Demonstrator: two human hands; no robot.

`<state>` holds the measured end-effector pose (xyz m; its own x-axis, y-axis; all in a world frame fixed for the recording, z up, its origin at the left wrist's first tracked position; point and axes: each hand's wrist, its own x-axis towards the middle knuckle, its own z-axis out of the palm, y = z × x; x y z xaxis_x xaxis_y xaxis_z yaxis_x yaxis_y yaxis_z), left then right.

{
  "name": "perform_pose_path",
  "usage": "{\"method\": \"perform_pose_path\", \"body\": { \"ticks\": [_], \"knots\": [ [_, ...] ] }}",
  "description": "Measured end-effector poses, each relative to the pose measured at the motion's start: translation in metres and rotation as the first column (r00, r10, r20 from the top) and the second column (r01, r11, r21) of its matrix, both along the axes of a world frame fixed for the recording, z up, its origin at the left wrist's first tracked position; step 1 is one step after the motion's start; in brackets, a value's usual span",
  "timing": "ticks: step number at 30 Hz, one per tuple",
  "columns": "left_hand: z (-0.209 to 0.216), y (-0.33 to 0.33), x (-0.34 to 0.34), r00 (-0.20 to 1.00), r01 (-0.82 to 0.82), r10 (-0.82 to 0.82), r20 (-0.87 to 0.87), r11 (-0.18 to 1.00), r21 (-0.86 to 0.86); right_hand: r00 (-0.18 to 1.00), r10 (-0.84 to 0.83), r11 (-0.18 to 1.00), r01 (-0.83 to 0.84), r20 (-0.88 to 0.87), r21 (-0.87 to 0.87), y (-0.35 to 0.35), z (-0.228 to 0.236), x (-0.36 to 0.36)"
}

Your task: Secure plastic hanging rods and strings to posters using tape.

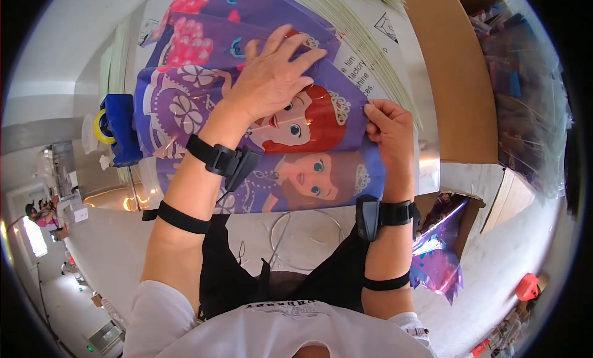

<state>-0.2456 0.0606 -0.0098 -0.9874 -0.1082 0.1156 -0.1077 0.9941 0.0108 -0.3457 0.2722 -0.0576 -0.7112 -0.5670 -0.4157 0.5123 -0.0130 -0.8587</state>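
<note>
A stack of thin, glossy purple plastic sheets (321,133), printed with cartoon princess figures, lies across the work table in front of me. My left hand (272,77) rests on the upper sheets with its fingers spread. Thumb and fingers of my right hand (390,126) are pinched together at the right corner of a sheet with a red-haired figure. Another printed sheet (309,179) shows below it, nearer to me. Both wrists wear black straps with small black devices.
Long pale green thin sticks (364,40) lie beyond the sheets on a white printed board. At left stands a blue tape dispenser (126,126) with a yellow roll. A cardboard box (454,80) and clear-wrapped bundles (528,99) are at right; a lower box holds shiny purple film (438,268).
</note>
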Motion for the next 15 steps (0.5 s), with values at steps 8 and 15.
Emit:
{"method": "perform_pose_path", "body": {
  "ticks": [8, 15],
  "knots": [
    [-0.013, 0.052, -0.056, 0.956, 0.278, -0.286, -0.071, 0.794, 0.54, 0.999, -0.015, 1.0, 0.014, -0.035, -0.014, 0.0, -0.004, 0.003],
    [-0.014, 0.043, -0.069, 0.957, 0.108, -0.283, 0.067, 0.559, 0.822, 0.998, -0.041, 0.999, 0.042, -0.056, 0.026, -0.003, -0.002, 0.005]
  ]
}}
